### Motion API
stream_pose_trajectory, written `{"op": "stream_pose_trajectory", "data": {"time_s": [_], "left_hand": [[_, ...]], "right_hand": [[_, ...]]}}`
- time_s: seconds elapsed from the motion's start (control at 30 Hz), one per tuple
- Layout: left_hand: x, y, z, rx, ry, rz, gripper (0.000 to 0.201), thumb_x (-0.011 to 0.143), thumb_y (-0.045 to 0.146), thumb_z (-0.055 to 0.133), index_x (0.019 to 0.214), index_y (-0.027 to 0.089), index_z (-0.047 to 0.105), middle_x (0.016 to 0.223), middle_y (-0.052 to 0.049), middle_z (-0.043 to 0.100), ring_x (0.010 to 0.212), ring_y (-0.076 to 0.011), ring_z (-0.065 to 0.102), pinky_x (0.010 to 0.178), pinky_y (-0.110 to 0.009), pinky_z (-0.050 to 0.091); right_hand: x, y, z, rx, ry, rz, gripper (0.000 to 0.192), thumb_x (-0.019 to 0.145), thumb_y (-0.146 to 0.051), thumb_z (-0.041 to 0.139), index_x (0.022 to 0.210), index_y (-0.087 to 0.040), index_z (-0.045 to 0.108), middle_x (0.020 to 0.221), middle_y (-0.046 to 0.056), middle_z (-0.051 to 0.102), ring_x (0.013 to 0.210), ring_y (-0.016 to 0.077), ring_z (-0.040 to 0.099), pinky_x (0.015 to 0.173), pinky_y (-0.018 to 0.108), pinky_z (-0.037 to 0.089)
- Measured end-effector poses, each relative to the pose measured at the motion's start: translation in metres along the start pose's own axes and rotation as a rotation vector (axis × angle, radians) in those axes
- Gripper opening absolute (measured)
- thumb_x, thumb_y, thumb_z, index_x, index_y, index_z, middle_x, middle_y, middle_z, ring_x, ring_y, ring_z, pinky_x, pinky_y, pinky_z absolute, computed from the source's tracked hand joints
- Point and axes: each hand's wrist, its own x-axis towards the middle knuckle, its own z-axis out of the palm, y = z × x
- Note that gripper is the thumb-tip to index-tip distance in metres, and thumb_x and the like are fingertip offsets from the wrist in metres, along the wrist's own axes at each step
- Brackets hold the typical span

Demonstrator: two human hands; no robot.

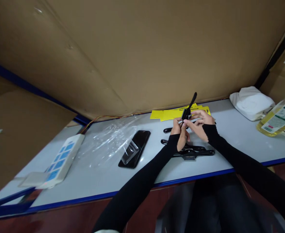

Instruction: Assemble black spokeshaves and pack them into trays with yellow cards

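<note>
I have a black tool (186, 114) between my 2 hands, up above the grey surface (241, 137), with its long handle pointing up and away from me, tilted to the right. The fingers of my left hand (179, 133) are closed around its lower end. The fingers of my right hand (201, 124) pinch it from the other side, thumb and fingertips at its middle near a small shiny metal part; exactly what each fingertip presses is too small to tell. Black sleeves (142, 176) cover my forearms.

Beneath my hands, more black tools (189, 154) lie on the surface, partly hidden by my left hand and wrist. Just behind my hands, yellow cards (168, 114) with black print overlap, close to the brown panel (144, 55).

To my left is a black phone (138, 144) with a small clear plastic piece (130, 152) lying on it, beside a crumpled clear sheet (101, 137). Farther left sits a white power strip (68, 152) with blue labels. Over on the right are a white cloth bundle (251, 102) and a tilted bottle (278, 118) of yellow liquid.
</note>
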Motion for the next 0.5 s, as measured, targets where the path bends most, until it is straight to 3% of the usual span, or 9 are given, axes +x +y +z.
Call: {"op": "stream_pose_trajectory", "data": {"time_s": [0.23, 0.37, 0.5], "left_hand": [[-0.007, 0.009, -0.003, 0.095, -0.016, 0.103, 0.032, 0.101, 0.049, 0.055, 0.113, 0.027, 0.035, 0.088, 0.002, 0.072, 0.047, -0.0093, 0.058, 0.048, -0.023, 0.041], [-0.009, 0.013, -0.002, -0.005, -0.057, 0.038, 0.036, 0.097, 0.051, 0.062, 0.108, 0.027, 0.038, 0.091, 0.0, 0.071, 0.053, -0.0117, 0.062, 0.047, -0.024, 0.044], [-0.006, 0.015, -0.001, -0.135, -0.033, -0.052, 0.046, 0.094, 0.066, 0.061, 0.106, 0.026, 0.042, 0.082, 0.001, 0.068, 0.051, -0.0149, 0.064, 0.044, -0.026, 0.049]], "right_hand": [[-0.006, 0.008, 0.004, 0.051, 0.032, -0.026, 0.048, 0.075, -0.047, 0.088, 0.111, -0.019, 0.075, 0.097, 0.009, 0.079, 0.068, 0.0155, 0.072, 0.042, 0.019, 0.048], [-0.012, 0.006, 0.007, 0.042, 0.109, -0.046, 0.041, 0.081, -0.046, 0.084, 0.111, -0.02, 0.079, 0.094, 0.007, 0.078, 0.061, 0.0136, 0.067, 0.041, 0.021, 0.047], [-0.016, 0.005, 0.007, -0.002, 0.058, -0.132, 0.032, 0.084, -0.042, 0.081, 0.11, -0.023, 0.084, 0.101, 0.007, 0.078, 0.062, 0.0124, 0.065, 0.047, 0.023, 0.052]]}}
